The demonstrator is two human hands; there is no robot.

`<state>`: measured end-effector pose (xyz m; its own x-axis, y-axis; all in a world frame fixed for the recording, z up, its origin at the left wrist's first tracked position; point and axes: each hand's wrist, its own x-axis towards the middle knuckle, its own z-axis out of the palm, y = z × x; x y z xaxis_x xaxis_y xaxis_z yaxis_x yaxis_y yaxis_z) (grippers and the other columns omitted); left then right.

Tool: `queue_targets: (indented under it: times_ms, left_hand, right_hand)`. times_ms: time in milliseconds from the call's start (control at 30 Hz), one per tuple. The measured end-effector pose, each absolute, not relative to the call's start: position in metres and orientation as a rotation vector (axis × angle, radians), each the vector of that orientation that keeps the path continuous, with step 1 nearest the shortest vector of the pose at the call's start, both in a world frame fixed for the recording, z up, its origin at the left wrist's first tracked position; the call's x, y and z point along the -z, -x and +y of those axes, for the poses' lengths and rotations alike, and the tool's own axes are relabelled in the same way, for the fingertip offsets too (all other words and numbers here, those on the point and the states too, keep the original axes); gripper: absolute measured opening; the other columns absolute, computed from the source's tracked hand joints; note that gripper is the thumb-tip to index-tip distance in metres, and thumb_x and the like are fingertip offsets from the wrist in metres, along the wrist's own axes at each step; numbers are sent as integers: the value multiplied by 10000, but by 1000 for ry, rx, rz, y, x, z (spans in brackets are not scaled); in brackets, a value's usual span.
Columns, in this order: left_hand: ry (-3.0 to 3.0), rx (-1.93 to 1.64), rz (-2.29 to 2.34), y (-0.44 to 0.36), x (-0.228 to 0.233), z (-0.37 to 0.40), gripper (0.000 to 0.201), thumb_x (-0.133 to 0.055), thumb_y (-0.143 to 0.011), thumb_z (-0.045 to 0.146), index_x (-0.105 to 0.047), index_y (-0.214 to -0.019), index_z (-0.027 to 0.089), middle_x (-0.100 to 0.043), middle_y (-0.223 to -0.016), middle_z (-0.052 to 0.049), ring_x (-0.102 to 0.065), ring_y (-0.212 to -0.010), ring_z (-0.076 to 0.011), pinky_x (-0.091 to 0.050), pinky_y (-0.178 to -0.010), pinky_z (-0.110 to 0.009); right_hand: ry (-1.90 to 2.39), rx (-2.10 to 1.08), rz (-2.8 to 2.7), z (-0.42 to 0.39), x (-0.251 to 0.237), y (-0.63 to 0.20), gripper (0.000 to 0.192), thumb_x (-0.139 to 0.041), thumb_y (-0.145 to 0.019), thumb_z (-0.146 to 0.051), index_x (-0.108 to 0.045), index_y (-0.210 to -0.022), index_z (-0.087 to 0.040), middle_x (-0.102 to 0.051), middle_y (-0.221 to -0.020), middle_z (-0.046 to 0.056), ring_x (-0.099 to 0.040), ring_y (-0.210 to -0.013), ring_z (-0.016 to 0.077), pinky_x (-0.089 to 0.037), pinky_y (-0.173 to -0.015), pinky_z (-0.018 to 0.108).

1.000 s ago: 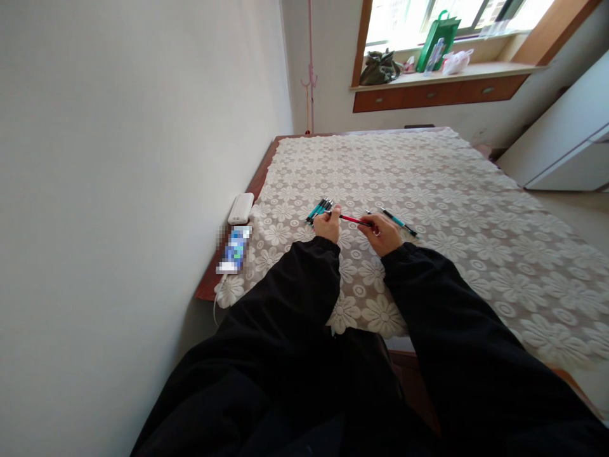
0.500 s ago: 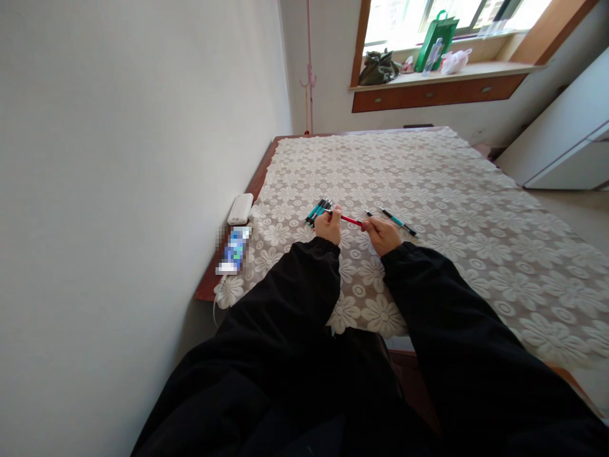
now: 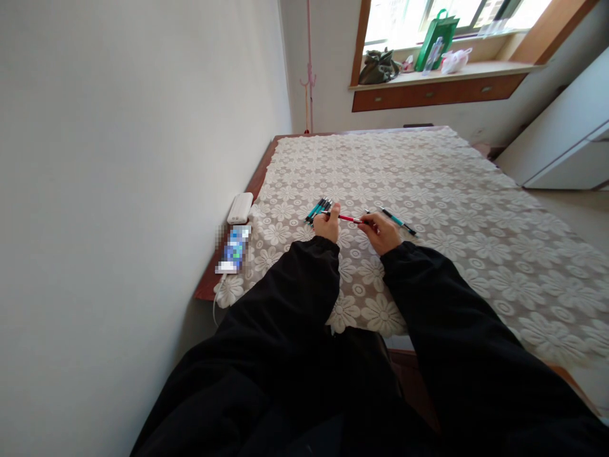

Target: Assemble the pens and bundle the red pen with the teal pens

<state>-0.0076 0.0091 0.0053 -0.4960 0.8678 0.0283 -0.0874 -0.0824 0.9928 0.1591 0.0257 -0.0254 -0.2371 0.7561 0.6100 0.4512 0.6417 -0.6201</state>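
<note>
A red pen with dark ends [image 3: 349, 219] spans the gap between my two hands, above the lace tablecloth [image 3: 358, 290]. My left hand [image 3: 327, 226] is closed round its left end, thumb pointing up. At the other end, the fingers of my right hand [image 3: 380, 233] pinch the pen's dark part. Just behind my left hand lie several teal-and-black pens [image 3: 318, 208] side by side, partly hidden by it. Beyond my right hand rests a single teal-and-black pen [image 3: 398, 221], slanting. Another pen's tip [image 3: 366, 211] pokes out behind my right fingers; its body is hidden.
At the table's left edge, by the wall, are a white power bank [image 3: 240, 208] and a phone [image 3: 234, 249] with a white cable. On the windowsill stand a green bag [image 3: 436, 41], a plastic bottle [image 3: 432, 57] and a dark bag [image 3: 379, 67].
My right fingers have shifted their grip on the pen's right end, where a dark part now shows. My left hand has moved very slightly, its thumb more upright.
</note>
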Motion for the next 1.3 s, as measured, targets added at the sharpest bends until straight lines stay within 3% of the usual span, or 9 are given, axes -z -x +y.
queue_targets:
  times_ms: [233,367,700,1033,1300]
  left_hand:
    - [-905,-1665,1451,8,-3,10,639,-736,-871,421,-322,-437,202,-261,-421,68,-227,-448,-60,-165,-500,-287]
    - [-936,-1649,1508,9,-7,7,629,-749,-860,380,-326,-432,198,-267,-424,64,-245,-461,-63,-178,-507,-285]
    - [-894,-1690,1440,7,-10,6,641,-772,-828,489,-340,-449,205,-275,-455,64,-268,-488,-71,-210,-514,-273]
    - [-897,-1675,1478,7,-6,8,580,-707,-887,333,-320,-474,204,-284,-448,62,-264,-484,-73,-220,-516,-270]
    - [-936,-1675,1492,7,-9,3,613,-745,-866,402,-310,-483,204,-269,-460,62,-261,-502,-75,-218,-520,-268]
  right_hand:
    - [938,-172,-2017,25,21,-163,371,-486,-1023,-509,-700,-907,-228,-725,-847,85,-633,-749,217,-470,-701,343]
    - [988,-129,-2068,27,23,-164,487,-371,-1054,-535,-654,-797,-234,-705,-780,86,-627,-724,222,-439,-676,343]
    - [960,-339,-1946,26,26,-160,218,-640,-928,-449,-663,-933,-232,-632,-729,18,-550,-624,173,-441,-628,319]
    - [935,-184,-2096,20,15,-163,266,-517,-1000,-420,-670,-884,-236,-706,-859,78,-633,-804,226,-464,-747,343]
    - [1019,-312,-2210,19,15,-165,365,-439,-1013,-460,-573,-755,-240,-601,-654,27,-544,-633,197,-365,-628,329]
